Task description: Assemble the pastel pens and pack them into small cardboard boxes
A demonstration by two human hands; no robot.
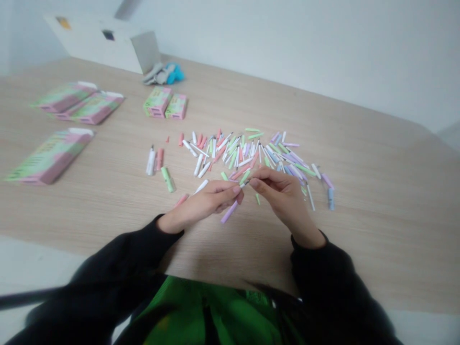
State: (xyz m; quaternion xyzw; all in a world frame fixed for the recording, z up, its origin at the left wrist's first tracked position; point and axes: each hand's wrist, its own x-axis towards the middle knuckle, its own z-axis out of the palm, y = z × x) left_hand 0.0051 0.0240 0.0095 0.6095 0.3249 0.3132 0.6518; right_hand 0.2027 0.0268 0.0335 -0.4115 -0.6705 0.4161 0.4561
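Note:
My left hand (220,195) is closed, its thumb and fingers pinching a small white pen part (243,185) with a dark tip. At the tip end, my right hand (278,190) also pinches; its thumb and forefinger meet there and partly hide the piece. Just below the left fingertips lies a purple pen piece (229,212). Beyond both hands spreads a loose pile of slim pen parts (235,152) in white, green, red, purple and blue, several with dark pointed tips.
Left of the pile lie a white pen (151,161), a red piece (160,159) and a green one (167,179). Pink-and-green boxes (53,154) stand farther left, with smaller boxes (158,100) behind. Grey-and-blue gloves (163,74) rest near a white box (108,45).

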